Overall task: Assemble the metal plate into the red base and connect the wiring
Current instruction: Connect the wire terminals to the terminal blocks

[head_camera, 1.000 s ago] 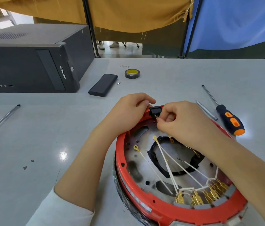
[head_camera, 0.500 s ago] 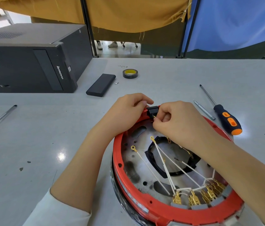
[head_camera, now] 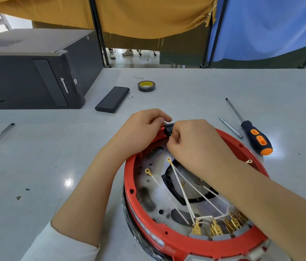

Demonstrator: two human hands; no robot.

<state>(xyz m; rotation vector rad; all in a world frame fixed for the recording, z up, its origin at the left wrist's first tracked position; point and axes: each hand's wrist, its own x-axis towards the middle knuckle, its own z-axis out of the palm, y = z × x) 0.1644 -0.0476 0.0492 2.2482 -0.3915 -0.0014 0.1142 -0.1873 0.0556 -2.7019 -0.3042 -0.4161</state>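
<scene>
Left hand (head_camera: 140, 129) grips the far rim of the red base (head_camera: 129, 187) beside a black socket (head_camera: 167, 128); right hand (head_camera: 193, 144) pinches a brass terminal there. Plate (head_camera: 154, 196) sits inside the base, near the table's (head_camera: 35, 166) front edge.

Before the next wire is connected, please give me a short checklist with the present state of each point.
1. Silver metal plate sits inside the round red plastic base: ok.
2. Left hand steadies the small black connector block on the rim: ok.
3. Right hand pinches a terminal at that block: ok; whether it is fully seated: cannot tell.
4. Two gold ring terminals on white wires lie loose on the plate, unconnected: not ok.
5. Orange-and-black screwdriver lies on the grey table beside the base: ok.
</scene>
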